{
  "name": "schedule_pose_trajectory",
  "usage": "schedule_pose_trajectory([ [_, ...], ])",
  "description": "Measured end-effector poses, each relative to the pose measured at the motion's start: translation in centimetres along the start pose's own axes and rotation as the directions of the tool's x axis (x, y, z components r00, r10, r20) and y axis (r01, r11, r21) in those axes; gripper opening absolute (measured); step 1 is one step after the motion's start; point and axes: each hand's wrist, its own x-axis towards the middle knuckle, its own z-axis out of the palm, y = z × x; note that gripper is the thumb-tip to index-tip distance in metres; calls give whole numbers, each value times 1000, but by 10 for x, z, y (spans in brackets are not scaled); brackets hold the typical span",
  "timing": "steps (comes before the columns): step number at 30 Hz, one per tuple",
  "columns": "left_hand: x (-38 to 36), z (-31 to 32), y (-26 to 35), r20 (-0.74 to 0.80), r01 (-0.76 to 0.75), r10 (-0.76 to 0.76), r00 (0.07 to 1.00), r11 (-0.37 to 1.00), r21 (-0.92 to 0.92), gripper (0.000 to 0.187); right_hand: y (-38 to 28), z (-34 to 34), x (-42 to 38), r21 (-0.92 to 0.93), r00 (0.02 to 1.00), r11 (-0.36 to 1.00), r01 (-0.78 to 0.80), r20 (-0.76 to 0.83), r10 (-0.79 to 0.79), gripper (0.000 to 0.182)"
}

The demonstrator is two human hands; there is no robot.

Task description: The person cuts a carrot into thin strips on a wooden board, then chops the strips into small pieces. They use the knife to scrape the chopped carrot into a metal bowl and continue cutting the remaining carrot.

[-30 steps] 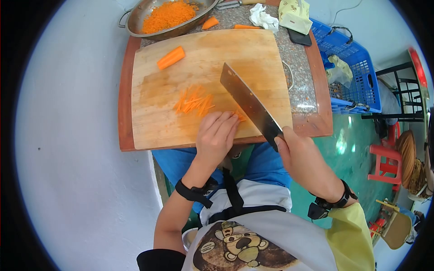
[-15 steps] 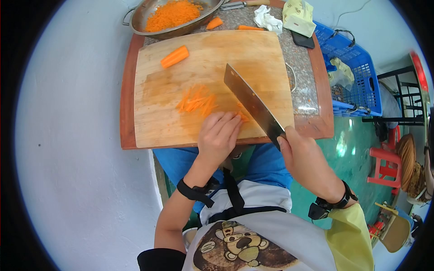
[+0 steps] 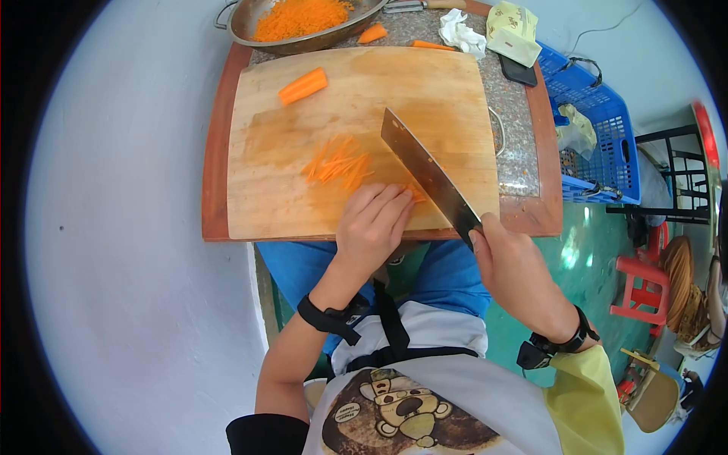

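My right hand [image 3: 516, 265] grips the handle of a cleaver [image 3: 428, 171], whose broad blade slants up and left over the cutting board [image 3: 265, 205]. Beside the blade, my left hand [image 3: 371, 224] is closed, its bent fingertips pressing on carrot pieces [image 3: 415, 193] near the board's front edge. Those pieces are partly hidden under the fingers and by the blade. A loose pile of carrot strips [image 3: 337, 161] lies just beyond my left hand. Farther up on the board rests a peeled carrot chunk [image 3: 303, 86].
A metal pan [image 3: 303, 42] of shredded carrot stands at the back left. Behind the board are a carrot end [image 3: 372, 33], a peeler-like tool [image 3: 406, 7], crumpled tissue [image 3: 462, 34] and a phone [image 3: 518, 70]. A blue crate [image 3: 607, 114] and red stool [image 3: 641, 287] are right.
The view has shifted slightly, so the board and pan sit a little differently in frame. Both hands keep nearly the same pose, with the cleaver still beside the carrot pieces.
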Motion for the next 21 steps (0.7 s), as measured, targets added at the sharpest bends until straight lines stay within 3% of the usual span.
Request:
schedule_pose_trajectory([
  [12, -1, 0, 1, 12, -3, 3, 1000, 1000, 13, 18, 1, 5, 15, -60, 999, 998, 37, -3, -37, 12],
  [14, 0, 0, 0, 9, -3, 3, 1000, 1000, 6, 18, 4, 4, 19, -70, 990, 993, 100, -92, -106, 12],
  [21, -3, -2, -1, 17, -91, 90, 996, 994, 66, 19, 8, -12, 3, 16, 975, 996, 86, -205, -81, 15],
])
